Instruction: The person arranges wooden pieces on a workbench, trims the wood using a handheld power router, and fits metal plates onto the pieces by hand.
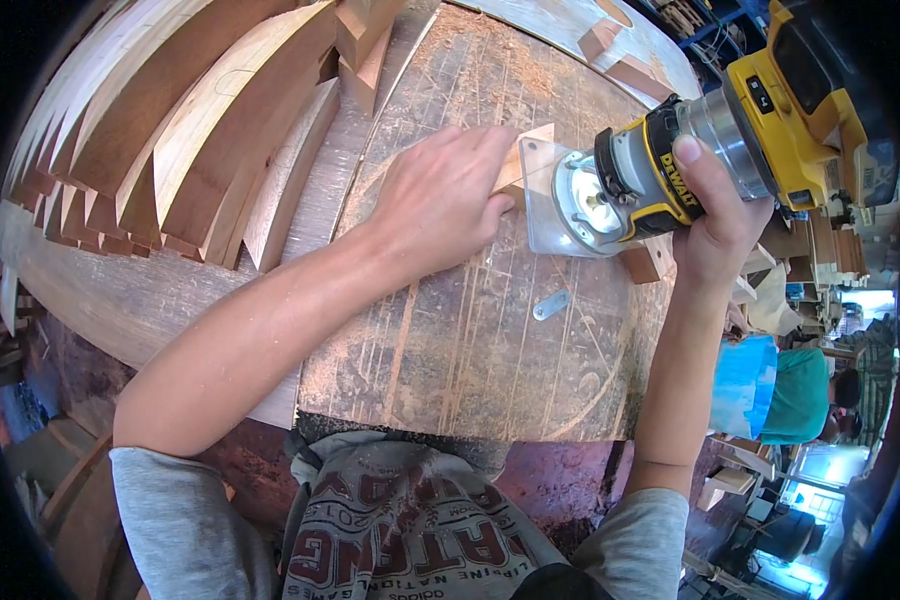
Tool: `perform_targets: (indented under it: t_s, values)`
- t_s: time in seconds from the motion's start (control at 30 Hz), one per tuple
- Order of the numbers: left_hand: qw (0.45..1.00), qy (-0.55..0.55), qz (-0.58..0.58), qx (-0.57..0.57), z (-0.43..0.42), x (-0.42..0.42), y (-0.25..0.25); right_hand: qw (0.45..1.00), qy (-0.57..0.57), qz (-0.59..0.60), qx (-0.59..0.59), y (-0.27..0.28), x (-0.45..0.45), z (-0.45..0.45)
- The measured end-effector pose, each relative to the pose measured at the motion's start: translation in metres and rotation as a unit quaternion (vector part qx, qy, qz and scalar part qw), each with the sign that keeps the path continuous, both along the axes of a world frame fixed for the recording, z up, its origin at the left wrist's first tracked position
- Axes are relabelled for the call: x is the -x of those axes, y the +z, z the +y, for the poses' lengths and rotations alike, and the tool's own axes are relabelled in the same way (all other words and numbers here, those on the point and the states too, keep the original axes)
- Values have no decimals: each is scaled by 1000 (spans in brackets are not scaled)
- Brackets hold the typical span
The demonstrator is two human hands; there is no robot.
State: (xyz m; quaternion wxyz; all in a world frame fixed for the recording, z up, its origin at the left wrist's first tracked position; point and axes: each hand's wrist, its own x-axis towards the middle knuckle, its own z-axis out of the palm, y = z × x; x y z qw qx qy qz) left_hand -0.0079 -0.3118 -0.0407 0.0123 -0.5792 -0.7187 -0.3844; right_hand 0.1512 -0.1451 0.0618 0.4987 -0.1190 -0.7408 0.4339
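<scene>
My right hand (720, 205) is wrapped round a yellow and black cordless trim router (660, 165), its thumb lying on the body. The router is tilted, with its clear square base plate (542, 228) turned toward my left hand (442, 195). That hand is closed on a wooden piece (511, 176), whose far end shows behind the plate's upper corner. Whether plate and wood touch, I cannot tell. Light shines round the bit inside the base. Below the router a small flat metal piece (551, 305) lies on the workbench (450, 370).
Curved wooden pieces (220, 110) are stacked at the left. A wood block (650, 260) sits under the router, and more blocks (638, 75) lie at the back. Sawdust (490, 55) covers the bench's far part. A blue container (743, 380) stands beyond the right edge.
</scene>
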Motion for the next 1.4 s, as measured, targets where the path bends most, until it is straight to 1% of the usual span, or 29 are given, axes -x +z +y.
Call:
perform_targets:
  t_s: [0.1,0.17,0.3,0.47,0.57,0.83,1.2,1.4]
  values:
    - [1000,-1,-6,11,0,0,1,1000,-3,-9,-3,1,-2,-2]
    - [1000,-2,-2,-2,0,0,-1,1000,-7,-16,0,2,-2,-3]
    - [1000,-5,0,-17,0,0,-1,1000,3,-6,5,1,-2,-2]
    - [1000,-4,-2,-6,0,0,0,1000,-4,12,-4,1,0,-4]
    - [1000,-3,-1,-3,0,0,-1,1000,0,-24,-14,1,-5,-2]
    - [1000,0,1,8,0,-1,1,1000,7,-2,-21,1,-3,-3]
    - [1000,0,4,15,0,-1,2,1000,-3,-12,-7,0,-6,-5]
    - [1000,-3,2,1,0,0,0,1000,-4,-3,-7,-1,-6,-4]
